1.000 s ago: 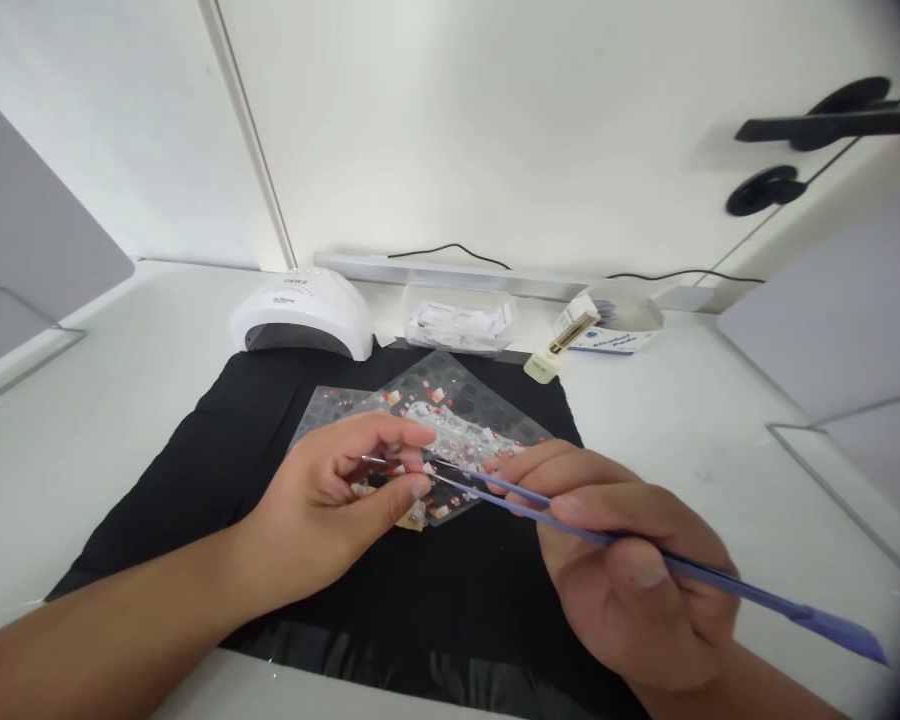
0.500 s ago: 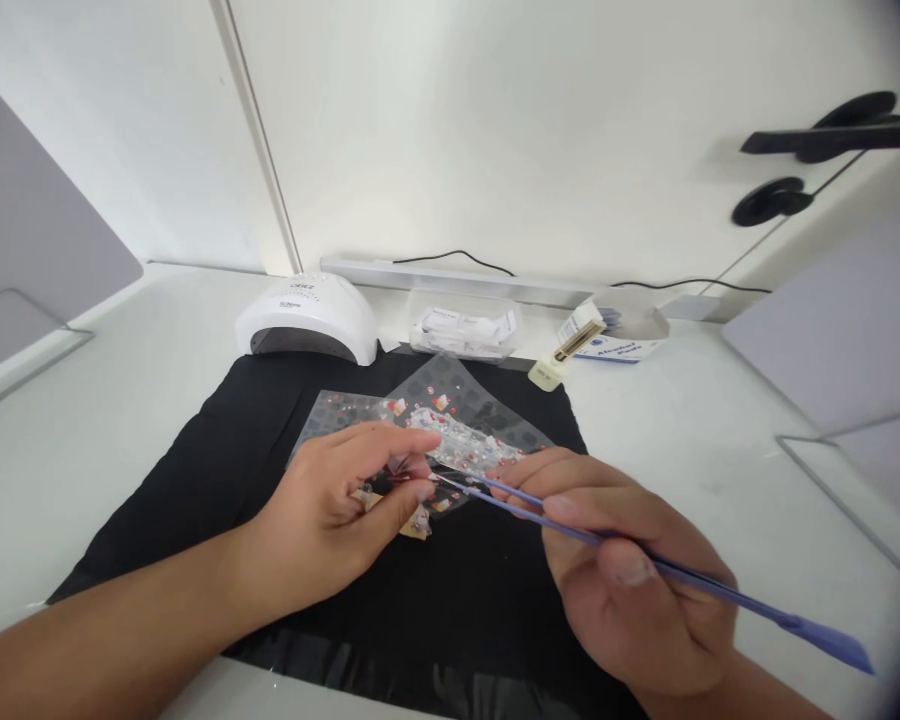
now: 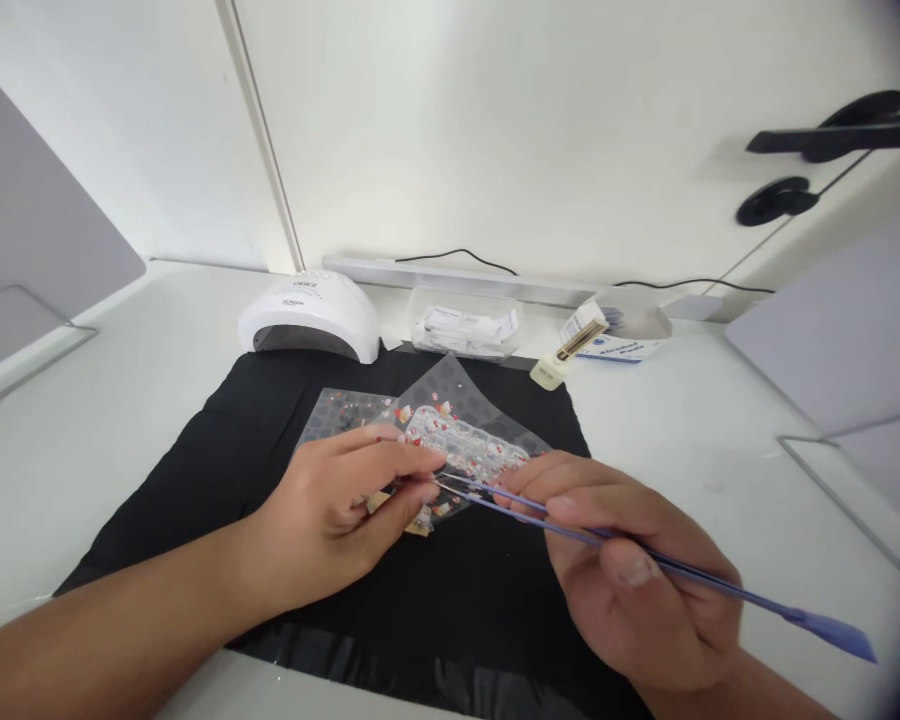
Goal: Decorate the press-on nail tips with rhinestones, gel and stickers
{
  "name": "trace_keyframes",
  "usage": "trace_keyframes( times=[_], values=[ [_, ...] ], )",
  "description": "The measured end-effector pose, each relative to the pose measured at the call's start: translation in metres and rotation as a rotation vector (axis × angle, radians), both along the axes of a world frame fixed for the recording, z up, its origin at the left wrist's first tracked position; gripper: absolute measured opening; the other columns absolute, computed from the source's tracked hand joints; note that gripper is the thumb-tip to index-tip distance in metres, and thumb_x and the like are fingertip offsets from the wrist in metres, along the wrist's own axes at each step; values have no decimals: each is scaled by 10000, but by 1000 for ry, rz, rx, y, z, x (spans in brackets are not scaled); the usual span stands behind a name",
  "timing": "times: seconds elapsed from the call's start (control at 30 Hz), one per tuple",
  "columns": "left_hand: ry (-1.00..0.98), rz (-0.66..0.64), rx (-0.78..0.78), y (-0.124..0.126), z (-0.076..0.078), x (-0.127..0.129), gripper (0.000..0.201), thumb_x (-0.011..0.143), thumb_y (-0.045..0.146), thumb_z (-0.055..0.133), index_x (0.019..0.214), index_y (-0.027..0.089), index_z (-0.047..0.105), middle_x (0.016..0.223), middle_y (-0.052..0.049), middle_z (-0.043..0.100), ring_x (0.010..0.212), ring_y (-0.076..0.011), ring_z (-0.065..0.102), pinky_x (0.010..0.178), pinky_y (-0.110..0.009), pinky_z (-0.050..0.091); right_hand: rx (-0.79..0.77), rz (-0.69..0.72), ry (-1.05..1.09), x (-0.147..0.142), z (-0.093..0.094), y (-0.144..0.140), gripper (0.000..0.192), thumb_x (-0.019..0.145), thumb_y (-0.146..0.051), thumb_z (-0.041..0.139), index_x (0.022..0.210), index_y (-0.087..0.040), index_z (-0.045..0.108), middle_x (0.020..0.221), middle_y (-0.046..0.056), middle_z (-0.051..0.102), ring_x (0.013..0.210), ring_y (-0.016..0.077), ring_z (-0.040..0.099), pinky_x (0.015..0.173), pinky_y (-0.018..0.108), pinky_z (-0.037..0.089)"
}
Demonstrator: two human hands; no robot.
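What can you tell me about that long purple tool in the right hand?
The purple tweezers are long and slim, apparently metal with a purple finish: two thin arms joining in a flat, wider tail at the lower right. The right hand pinches them mid-length. They slant up-left, tips meeting the left hand's fingertips above the black mat.

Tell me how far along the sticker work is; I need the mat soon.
Done: several slots on the sticker sheets look empty. In hand: the right hand aims the blue tweezers at the left hand fingertips. Left: many red-and-white stickers remain on the sheets.
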State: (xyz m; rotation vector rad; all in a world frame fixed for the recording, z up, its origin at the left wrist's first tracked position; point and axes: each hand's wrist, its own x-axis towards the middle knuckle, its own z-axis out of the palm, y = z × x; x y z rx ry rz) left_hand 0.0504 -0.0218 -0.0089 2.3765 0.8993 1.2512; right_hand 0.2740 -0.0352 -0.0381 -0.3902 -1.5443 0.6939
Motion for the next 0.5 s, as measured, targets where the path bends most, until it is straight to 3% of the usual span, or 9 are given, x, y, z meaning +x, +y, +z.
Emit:
trace_keyframes(
  times=[0.2,0.5],
  values=[
    [-10,-41,55,1,4,1,136,844,33,680,975,59,705,780,-20,678,674,-47,629,677,-99,529,-5,-11,6,-1,2,0,296,931,-185,491,1092,-155,737,924,120,730,859,257,706,752,445,565],
    [37,-89,121,2,10,0,113,872,42,645,971,54,697,716,-14,650,604,-54,580,572,-116,491,2,24,-3,-1,7,-2,276,934,-185,503,1073,-160,740,887,119,729,825,247,697,733,431,561]
  ],
)
